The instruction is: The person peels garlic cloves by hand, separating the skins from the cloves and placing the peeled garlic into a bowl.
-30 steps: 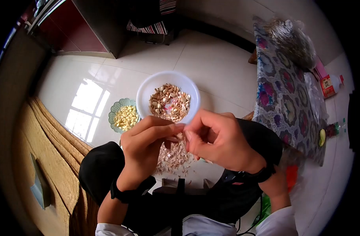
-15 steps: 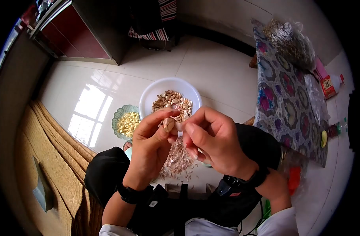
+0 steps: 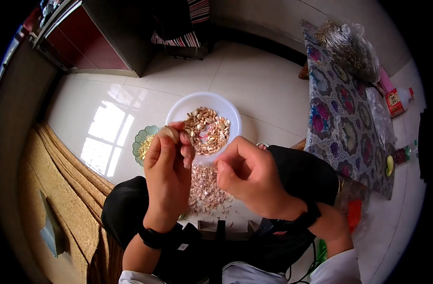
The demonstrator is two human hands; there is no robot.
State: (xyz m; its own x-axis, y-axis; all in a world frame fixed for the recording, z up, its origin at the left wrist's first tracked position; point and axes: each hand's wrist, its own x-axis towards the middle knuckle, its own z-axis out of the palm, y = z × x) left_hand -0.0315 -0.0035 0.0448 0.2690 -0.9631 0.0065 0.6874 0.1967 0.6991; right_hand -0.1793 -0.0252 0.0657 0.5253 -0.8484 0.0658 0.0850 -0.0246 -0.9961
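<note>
My left hand [image 3: 167, 161] is closed around a garlic clove [image 3: 170, 134], pinched between thumb and fingers above the basin's left side. To its right, my right hand [image 3: 249, 177] is pinched, thumb against forefinger. A faint pale blur shows at its fingertips, too indistinct to name. Beyond the hands stands a white basin [image 3: 176, 111] with many unpeeled garlic cloves [image 3: 202, 118] in it. A green scalloped basket [image 3: 140, 137] holds pale peeled cloves [image 3: 144, 147], partly hidden by my left hand. Below the hands lies a heap of papery garlic skins [image 3: 207, 191].
Woven straw mats [image 3: 60, 189] with a grey-blue object [image 3: 51, 229] on them lie at the left. On the right is a low table with a patterned cloth [image 3: 339, 113], bearing plastic bags [image 3: 353, 52]. A dark red cabinet [image 3: 84, 42] stands at the back left.
My left hand has shifted left and up with the garlic clove, turning as it went. My right hand has moved slightly down, so the hands are farther apart and more of the basin shows.
</note>
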